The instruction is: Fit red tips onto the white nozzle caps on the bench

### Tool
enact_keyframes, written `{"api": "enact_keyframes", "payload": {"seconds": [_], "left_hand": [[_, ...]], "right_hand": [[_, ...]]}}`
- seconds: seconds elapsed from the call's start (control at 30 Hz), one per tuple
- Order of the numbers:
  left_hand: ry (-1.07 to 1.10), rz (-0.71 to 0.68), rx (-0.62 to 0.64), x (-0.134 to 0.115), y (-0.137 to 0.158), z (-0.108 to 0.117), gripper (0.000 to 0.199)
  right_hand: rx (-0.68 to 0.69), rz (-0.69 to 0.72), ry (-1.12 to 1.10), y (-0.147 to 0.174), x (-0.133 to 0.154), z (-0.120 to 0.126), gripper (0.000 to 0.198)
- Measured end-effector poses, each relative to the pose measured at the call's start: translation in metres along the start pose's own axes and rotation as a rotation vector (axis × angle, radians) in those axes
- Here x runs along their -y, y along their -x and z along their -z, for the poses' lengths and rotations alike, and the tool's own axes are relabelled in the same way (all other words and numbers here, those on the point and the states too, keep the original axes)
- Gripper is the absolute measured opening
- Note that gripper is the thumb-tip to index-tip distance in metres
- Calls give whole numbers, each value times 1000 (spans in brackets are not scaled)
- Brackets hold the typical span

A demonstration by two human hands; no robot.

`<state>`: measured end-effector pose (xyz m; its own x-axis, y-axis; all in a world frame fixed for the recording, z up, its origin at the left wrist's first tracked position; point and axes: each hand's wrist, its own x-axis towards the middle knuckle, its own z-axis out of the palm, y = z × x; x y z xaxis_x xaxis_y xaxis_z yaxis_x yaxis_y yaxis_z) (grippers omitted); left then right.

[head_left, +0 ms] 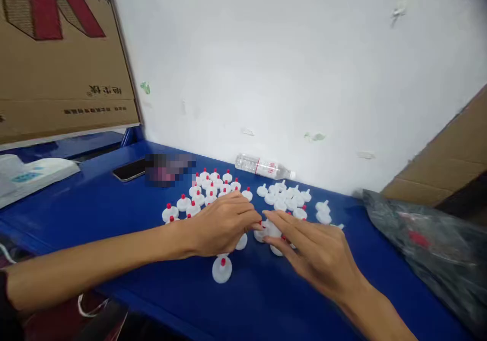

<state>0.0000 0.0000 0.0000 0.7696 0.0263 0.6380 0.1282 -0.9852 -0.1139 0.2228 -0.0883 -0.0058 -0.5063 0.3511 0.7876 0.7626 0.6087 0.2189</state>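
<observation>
My left hand is closed in a pinch above the blue table, with a small red cap showing at its fingertips. Facing it, my right hand has thumb and forefinger around a white round piece with a stem, partly hidden by the fingers. To the left and behind stand several white discs with red caps; one more capped disc is nearer the front. A heap of white discs with bare stems lies behind my right hand, and a few red tips show beside it.
A clear plastic bottle lies against the white wall. On the left are a phone, a white device and a large cardboard box. A dark plastic bag covers the table's right side.
</observation>
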Motion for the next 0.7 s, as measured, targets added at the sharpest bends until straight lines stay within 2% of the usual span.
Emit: {"api": "enact_keyframes", "payload": {"seconds": [0.47,0.7], "left_hand": [[73,40,-9,1,3,-1,25],[65,29,-57,0,2,-2,25]], "right_hand": [[-8,9,22,-4,6,2,26],[-1,-2,12,-4,5,4,27]]}}
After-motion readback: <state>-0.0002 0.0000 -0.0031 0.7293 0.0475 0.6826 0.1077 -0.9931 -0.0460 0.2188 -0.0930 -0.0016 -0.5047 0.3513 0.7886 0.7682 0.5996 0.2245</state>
